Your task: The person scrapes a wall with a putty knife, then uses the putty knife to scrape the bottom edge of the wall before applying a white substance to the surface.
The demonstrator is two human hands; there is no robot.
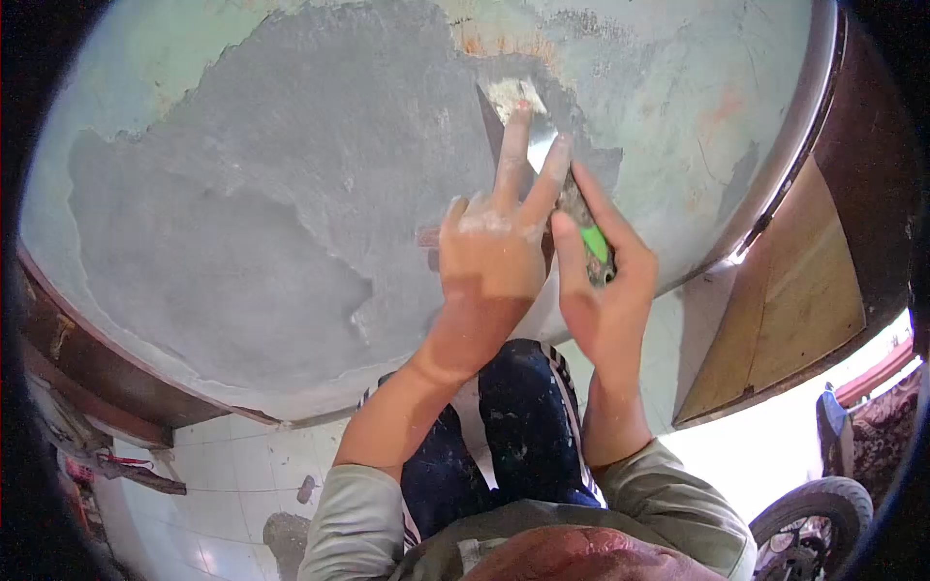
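My right hand (pixel 615 281) is wrapped round the handle of a putty knife (pixel 581 208), dark and worn with a bright green patch. Its metal blade (pixel 538 155) lies against the wall, with pale paste near the tip. Two stretched fingers of my left hand (pixel 494 257) press on that blade, and whitish residue coats the knuckles. The other left fingers curl over a reddish-brown bar (pixel 427 236), mostly hidden behind the hand. A broad grey filler patch (pixel 281 165) covers much of the pale green wall (pixel 746 68) around the hands.
Brown wood trim (pixel 97 358) borders the wall at lower left. A brown board (pixel 775 310) stands at right. My knees (pixel 523 416) are below the hands, above a white tiled floor (pixel 232 455) with a grey smear (pixel 288 542). A black wheel (pixel 823 518) is at lower right.
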